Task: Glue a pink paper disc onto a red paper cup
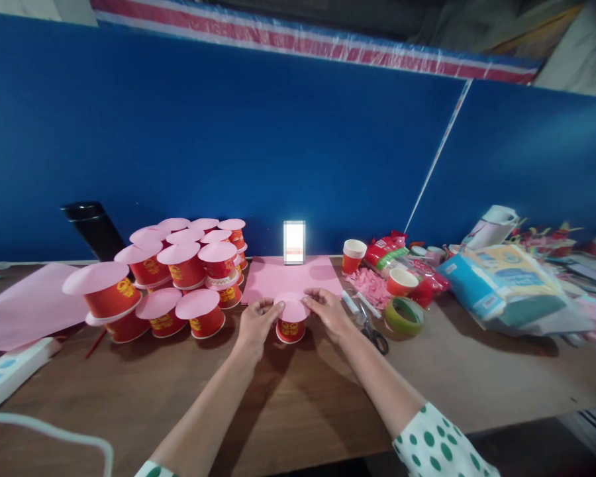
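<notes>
In front of me a red paper cup (291, 331) with yellow print stands upside down on the table. A round pink paper disc (293, 307) lies on top of it, shaped like a shallow cone. At the disc's left edge my left hand (256, 326) is closed, thumb and fingers pinching the rim. My right hand (330, 315) pinches the opposite rim the same way. Behind both hands lies a flat pink paper sheet (293, 270). To the left, several similar red cups (206, 324) with pink discs on top stand in stacked rows.
A lit phone (294, 242) leans on the blue wall. Scissors (376, 338), green tape (404, 316), pink paper scraps (371, 286) and stacked cups (353, 257) lie to the right, with a plastic pack (506, 285) beyond. A power strip (17, 372) and black bottle (93, 230) are left.
</notes>
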A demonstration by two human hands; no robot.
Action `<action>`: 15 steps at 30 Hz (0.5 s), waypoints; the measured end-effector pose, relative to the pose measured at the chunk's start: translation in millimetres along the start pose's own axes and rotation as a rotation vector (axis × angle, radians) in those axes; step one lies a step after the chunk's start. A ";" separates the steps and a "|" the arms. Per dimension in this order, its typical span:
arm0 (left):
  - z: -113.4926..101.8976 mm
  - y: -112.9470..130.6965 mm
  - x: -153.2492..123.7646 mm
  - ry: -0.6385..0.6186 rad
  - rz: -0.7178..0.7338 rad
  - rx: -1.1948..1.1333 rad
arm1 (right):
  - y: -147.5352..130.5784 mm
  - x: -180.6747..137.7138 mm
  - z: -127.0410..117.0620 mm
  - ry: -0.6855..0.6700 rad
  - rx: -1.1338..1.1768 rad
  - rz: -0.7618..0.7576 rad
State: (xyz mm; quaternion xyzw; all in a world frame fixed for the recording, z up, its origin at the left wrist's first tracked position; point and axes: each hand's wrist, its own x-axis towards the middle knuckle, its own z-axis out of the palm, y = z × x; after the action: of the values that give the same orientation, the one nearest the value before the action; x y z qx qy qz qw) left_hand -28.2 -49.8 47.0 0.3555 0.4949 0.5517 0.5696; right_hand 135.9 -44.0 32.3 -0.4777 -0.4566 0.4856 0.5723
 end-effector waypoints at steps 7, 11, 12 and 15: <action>-1.2 -3.5 0.5 -0.013 -0.011 0.001 | 2.1 -0.1 -0.8 -0.003 -0.043 -0.025; -3.2 -5.9 1.7 0.016 0.000 0.039 | 1.8 1.1 -2.4 -0.005 -0.103 -0.054; -4.0 -6.7 1.8 0.021 0.008 0.055 | 1.1 1.0 -3.0 -0.002 -0.123 -0.067; -7.1 -10.9 -0.6 0.038 0.051 0.097 | -3.5 -3.7 -4.2 0.018 -0.187 -0.117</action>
State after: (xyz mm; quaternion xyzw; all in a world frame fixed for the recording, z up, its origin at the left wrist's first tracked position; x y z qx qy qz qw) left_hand -31.8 -52.9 34.9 0.3847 0.5227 0.5478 0.5280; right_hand 140.0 -48.4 35.0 -0.5057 -0.5219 0.4025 0.5568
